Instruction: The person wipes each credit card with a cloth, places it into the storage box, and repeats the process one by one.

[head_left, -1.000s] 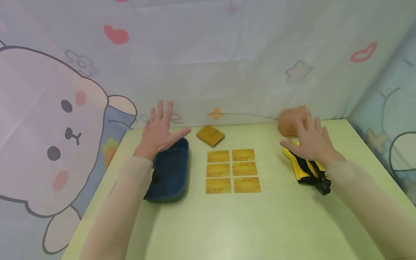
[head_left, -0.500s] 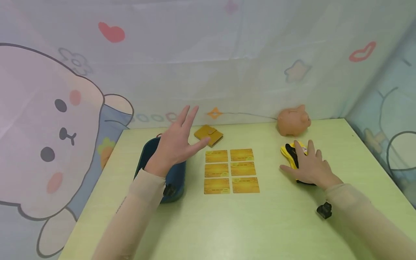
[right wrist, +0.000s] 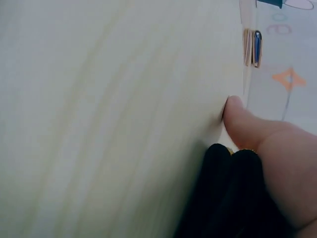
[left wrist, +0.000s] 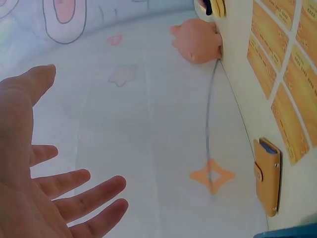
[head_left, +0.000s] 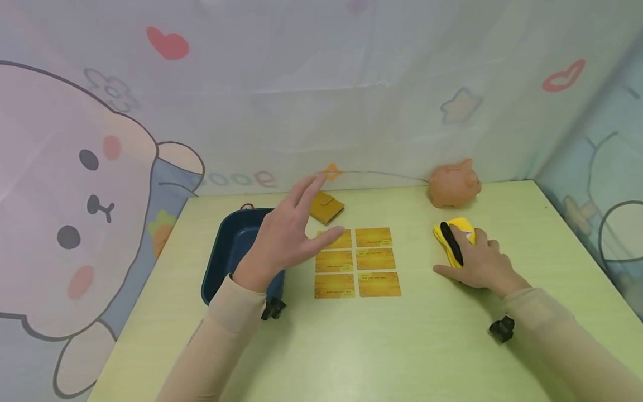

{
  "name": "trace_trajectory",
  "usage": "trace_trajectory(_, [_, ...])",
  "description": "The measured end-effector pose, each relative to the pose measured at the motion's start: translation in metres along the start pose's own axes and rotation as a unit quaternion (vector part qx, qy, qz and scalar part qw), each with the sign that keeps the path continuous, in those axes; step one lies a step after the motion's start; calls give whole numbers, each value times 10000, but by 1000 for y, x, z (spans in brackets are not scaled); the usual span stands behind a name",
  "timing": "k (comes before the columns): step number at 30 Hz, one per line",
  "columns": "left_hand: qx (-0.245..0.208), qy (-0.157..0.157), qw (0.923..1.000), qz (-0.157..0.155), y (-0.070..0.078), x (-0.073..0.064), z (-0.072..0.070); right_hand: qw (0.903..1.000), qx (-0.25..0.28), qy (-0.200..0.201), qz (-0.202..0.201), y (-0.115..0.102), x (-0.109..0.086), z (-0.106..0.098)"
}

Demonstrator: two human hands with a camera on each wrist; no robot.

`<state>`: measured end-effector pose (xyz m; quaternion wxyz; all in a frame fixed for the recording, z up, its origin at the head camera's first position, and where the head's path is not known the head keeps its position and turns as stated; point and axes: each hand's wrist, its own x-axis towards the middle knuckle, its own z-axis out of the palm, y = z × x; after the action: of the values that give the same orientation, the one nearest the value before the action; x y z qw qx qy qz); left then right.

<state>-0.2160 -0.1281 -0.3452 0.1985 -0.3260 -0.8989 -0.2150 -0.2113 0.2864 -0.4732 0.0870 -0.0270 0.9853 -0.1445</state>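
Note:
My right hand point(head_left: 482, 262) lies over a folded yellow-and-black fabric item point(head_left: 447, 237), its fingers spread across the top. In the right wrist view, my thumb point(right wrist: 247, 124) reaches the tabletop next to the item's rounded black edge point(right wrist: 218, 188); the palm hides much of the rest. My left hand point(head_left: 286, 234) hovers with nothing in it, thumb apart from the fingers, overlapping a dark blue bin point(head_left: 216, 262) in the head view. Beyond its fingertips sits a mustard-yellow wallet point(head_left: 327, 209) with a snap strap. Several gold cards point(head_left: 379, 285) lie in two columns right of that hand.
An orange piggy bank point(head_left: 452, 184) stands at the back right, behind the fabric item. A printed curtain point(head_left: 382, 111) hangs along the table's back edge. Small black devices point(head_left: 502, 329) are worn at both wrists. The pale tabletop point(head_left: 341, 346) extends toward the front.
My right hand has come down and nearer, from above the fabric item onto it. My left hand has moved right from over the bin toward the wallet, and its fingers tilt right.

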Motion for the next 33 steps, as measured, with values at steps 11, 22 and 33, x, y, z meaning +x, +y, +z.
trace_trajectory(11, [-410,-78,9989,228,18,-4,19,9991,319,22,-261,2,1,-7])
trace_trajectory(22, [-1043,-812,9911,-150,33,-18,46,9979,259,-218,-546,13,8,-19])
trace_trajectory(33, [-957,-1749,9794,-322,35,-28,77,9846,1487,-441,-803,24,16,-33])
